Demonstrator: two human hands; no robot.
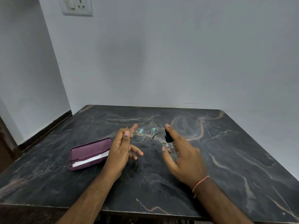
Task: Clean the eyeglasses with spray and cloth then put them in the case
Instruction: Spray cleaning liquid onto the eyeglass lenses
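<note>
A person's left hand [120,148] pinches the thin-rimmed eyeglasses [146,134] at one end of the frame, thumb and forefinger closed on the hinge corner while the remaining fingers splay loosely below. The glasses are held up off the table, lenses facing the person, one temple arm folded behind the far lens. The right hand [182,152] grips a small clear spray bottle [170,141] with a black nozzle, forefinger raised over the top of the cap and thumb against the bottle's lower side; the nozzle sits just beside the lens nearer that hand. A thin pink thread bracelet [200,183] circles the right wrist.

Just beyond the left hand, on its outer side, a purple eyeglass case [90,153] lies open on the dark marble-patterned table [234,167], with a white cloth [90,160] folded inside it. The case's end is partly hidden by the left hand. Both forearms reach in over the table's near edge. Behind the table stands a pale wall, with a white switch-and-socket plate [76,5] high above the left hand.
</note>
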